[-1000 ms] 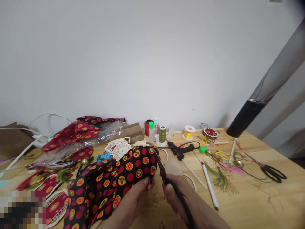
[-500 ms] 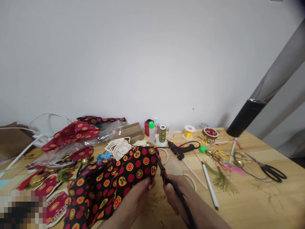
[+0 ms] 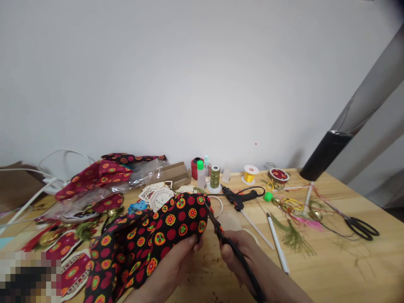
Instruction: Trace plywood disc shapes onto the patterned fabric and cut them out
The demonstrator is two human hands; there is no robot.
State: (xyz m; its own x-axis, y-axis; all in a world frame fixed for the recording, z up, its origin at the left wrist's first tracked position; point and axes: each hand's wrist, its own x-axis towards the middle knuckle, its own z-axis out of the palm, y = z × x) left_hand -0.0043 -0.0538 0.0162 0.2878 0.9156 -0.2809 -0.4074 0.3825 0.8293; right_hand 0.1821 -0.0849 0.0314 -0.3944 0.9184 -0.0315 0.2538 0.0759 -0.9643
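Observation:
Black fabric (image 3: 139,244) patterned with red dots and bright flowers drapes over the near left part of the table. My left hand (image 3: 181,256) is closed on its right edge, thumb on top. My right hand (image 3: 241,252) grips black-handled scissors (image 3: 233,248), whose blades point up and left at the cloth's right edge. Whether the blades are apart is hard to make out. Behind the fabric lie white patterned cut-outs (image 3: 160,198) and a pale ring (image 3: 217,206).
A black glue gun (image 3: 238,198) with a white stick lies beyond my hands. Thread spools (image 3: 215,179) and small bottles (image 3: 201,176) stand near the wall. To the right are a white pen (image 3: 277,244), an olive tassel (image 3: 295,237) and another pair of scissors (image 3: 361,228).
My right hand and the scissors have shifted slightly right and down, the blades still at the cloth's edge. My left hand and the cloth it holds have moved a little left.

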